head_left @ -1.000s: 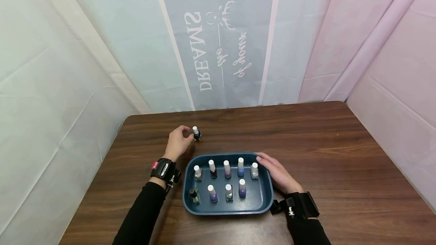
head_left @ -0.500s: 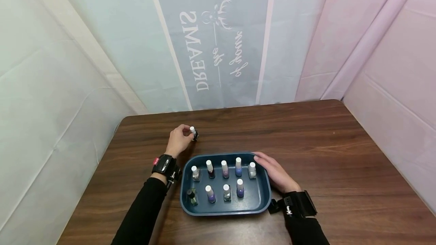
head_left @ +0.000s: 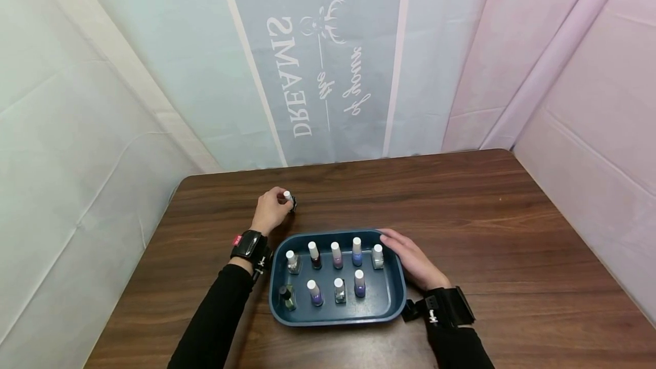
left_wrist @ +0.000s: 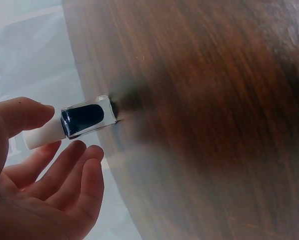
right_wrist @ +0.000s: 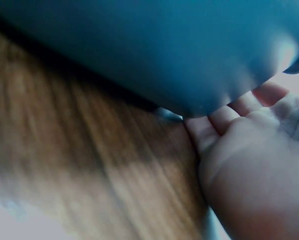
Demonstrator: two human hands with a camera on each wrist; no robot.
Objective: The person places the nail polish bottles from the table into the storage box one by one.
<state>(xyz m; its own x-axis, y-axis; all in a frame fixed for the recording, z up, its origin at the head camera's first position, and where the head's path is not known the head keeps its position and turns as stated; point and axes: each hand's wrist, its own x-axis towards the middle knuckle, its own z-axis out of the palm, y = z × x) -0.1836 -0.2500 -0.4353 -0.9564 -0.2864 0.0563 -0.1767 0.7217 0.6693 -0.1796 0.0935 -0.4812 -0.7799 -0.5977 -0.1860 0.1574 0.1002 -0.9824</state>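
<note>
My left hand (head_left: 271, 209) is at the far left of the table, its thumb and fingers pinching the white cap of a nail polish bottle (head_left: 291, 203). In the left wrist view this nail polish bottle (left_wrist: 84, 120) is tilted, with dark blue polish in clear glass. My right hand (head_left: 412, 258) grips the far right corner of a dark blue tray (head_left: 338, 320), thumb at the rim. The right wrist view has the fingers (right_wrist: 222, 117) against the tray's outer wall, fingertips hidden. Inside stand several nail polish bottles in two rows, among them a purple bottle (head_left: 360, 285) and a black-capped green one (head_left: 287, 298).
The brown wooden table (head_left: 487, 232) reaches back to a printed fabric curtain (head_left: 328, 73). Pale fabric walls (head_left: 589, 187) flank it on both sides. The tray lies between the two forearms, near the front.
My left thumb and fingers have closed on the cap of the far bottle, which now leans slightly. The right hand keeps its place at the tray; the head view has shifted a little.
</note>
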